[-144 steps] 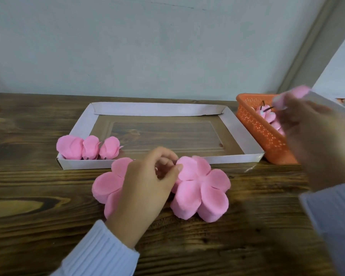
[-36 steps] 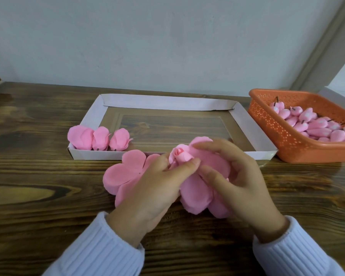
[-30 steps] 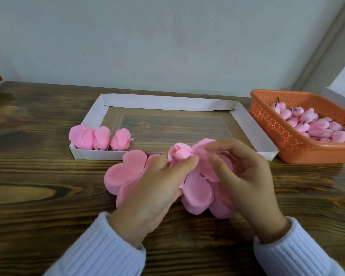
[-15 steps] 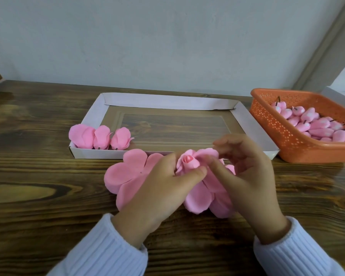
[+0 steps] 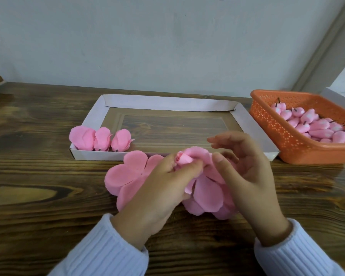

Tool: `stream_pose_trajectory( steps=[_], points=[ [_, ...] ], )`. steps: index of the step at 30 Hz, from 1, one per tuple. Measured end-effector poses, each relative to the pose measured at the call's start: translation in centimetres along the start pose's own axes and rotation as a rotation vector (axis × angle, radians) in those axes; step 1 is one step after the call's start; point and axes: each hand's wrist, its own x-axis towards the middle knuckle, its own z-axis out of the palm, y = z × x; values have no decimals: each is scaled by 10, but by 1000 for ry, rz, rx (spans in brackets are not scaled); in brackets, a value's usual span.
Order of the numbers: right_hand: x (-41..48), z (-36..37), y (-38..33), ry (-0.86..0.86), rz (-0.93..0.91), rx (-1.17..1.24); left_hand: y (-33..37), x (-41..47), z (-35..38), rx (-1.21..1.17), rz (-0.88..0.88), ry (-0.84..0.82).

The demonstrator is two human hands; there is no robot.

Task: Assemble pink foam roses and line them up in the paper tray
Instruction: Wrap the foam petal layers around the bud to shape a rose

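My left hand pinches a pink foam rose bud with one petal wrapped round it, just in front of the paper tray. The bud sits in a flat pink petal piece that lies on the wooden table. My right hand hovers beside the bud with loosely bent fingers, its thumb close to the petals, holding nothing. A second flat petal piece lies partly under my left hand. Three finished roses stand in a row in the tray's front left corner.
An orange perforated basket with several pink buds stands at the right, touching the tray's right side. A white box edge shows behind it. A grey wall runs along the table's far edge.
My left hand has kept its pinch on the bud and wrapped a petal closer round it. My right hand has let go of the petals and lifted its fingers away.
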Motion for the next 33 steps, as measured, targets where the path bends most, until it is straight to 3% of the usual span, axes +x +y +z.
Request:
stream_pose_trajectory(
  steps=[4,9,15,19,22,28,33],
  points=[
    [-2,0,0,-5,-61,-198,4,0,1,-293,-69,-13],
    [-2,4,-3,-60,-211,-363,5,-1,3,-337,-90,-70],
    [-2,2,-1,-60,-126,-398,6,0,1,-359,-128,-243],
    [-2,0,2,2,-38,-282,5,0,-7,-482,-153,-360],
    [0,-2,1,15,-24,-183,7,1,-8,-391,-115,-410],
    [1,-3,0,-49,-43,-97,5,-1,-9,-109,-20,-249],
    [-1,-3,-1,-128,-59,-77,6,0,-10,102,18,-212]
  ],
)
